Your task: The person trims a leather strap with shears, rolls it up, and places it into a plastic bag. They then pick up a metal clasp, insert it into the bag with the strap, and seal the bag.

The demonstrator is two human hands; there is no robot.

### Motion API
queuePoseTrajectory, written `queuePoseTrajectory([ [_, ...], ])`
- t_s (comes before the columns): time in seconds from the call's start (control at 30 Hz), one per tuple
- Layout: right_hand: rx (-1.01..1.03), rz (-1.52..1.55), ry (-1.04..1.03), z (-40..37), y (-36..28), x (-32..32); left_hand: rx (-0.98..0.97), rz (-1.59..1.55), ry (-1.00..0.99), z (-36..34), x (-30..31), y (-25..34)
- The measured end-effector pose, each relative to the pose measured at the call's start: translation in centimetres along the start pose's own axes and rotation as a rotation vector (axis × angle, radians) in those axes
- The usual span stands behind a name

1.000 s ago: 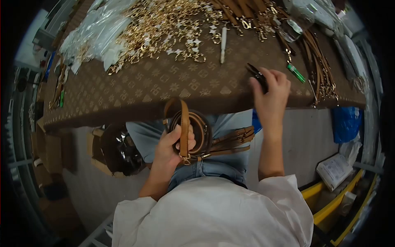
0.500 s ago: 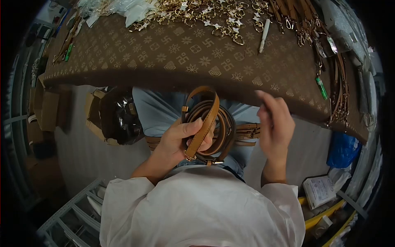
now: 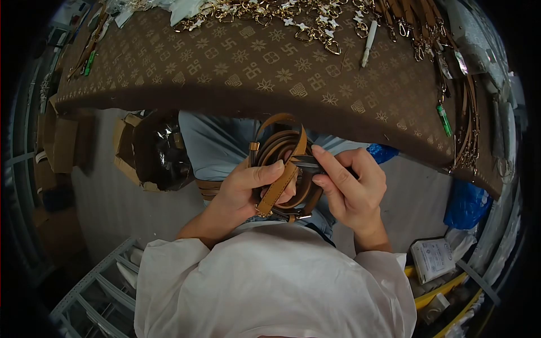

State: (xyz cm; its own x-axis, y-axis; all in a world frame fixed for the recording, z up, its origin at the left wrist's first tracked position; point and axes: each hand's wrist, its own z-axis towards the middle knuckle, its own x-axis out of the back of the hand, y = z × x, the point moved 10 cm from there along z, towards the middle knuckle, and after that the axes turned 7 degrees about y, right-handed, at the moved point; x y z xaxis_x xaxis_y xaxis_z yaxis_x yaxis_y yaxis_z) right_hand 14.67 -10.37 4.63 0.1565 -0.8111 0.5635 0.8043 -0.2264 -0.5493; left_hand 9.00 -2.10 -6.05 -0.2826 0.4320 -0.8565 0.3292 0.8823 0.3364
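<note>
In the head view, my left hand [image 3: 251,188] is closed round a coiled brown leather strap [image 3: 276,189], its thumb pressing on the outer band. Stitching runs along that band, and a metal buckle [image 3: 302,216] shows at the coil's lower side. My right hand [image 3: 356,186] grips what look like small dark thread snips [image 3: 307,163]. Their pointed blades are at the band's edge, close to my left thumb; whether they touch thread cannot be made out. The handles are mostly hidden in my right fingers. The coil is held above my lap.
A patterned brown cloth [image 3: 242,67] covers the table ahead. Gold clasps [image 3: 315,34] and a white pen-like tool [image 3: 369,44] lie on it. Leather straps [image 3: 466,121] hang at the right. An open cardboard box [image 3: 127,149] stands left, a blue bag [image 3: 469,204] right.
My right hand has come in from the right to the strap, and the snips' blades now show. My left hand still holds the coil in nearly the same place. The view has shifted slightly.
</note>
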Motion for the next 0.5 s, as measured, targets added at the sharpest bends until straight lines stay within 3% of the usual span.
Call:
queuePoseTrajectory([
  [0.5,0.063,-0.079,-0.029,0.22,-0.69,0.27,0.001,0.075,0.014,-0.06,-0.21,-0.39],
])
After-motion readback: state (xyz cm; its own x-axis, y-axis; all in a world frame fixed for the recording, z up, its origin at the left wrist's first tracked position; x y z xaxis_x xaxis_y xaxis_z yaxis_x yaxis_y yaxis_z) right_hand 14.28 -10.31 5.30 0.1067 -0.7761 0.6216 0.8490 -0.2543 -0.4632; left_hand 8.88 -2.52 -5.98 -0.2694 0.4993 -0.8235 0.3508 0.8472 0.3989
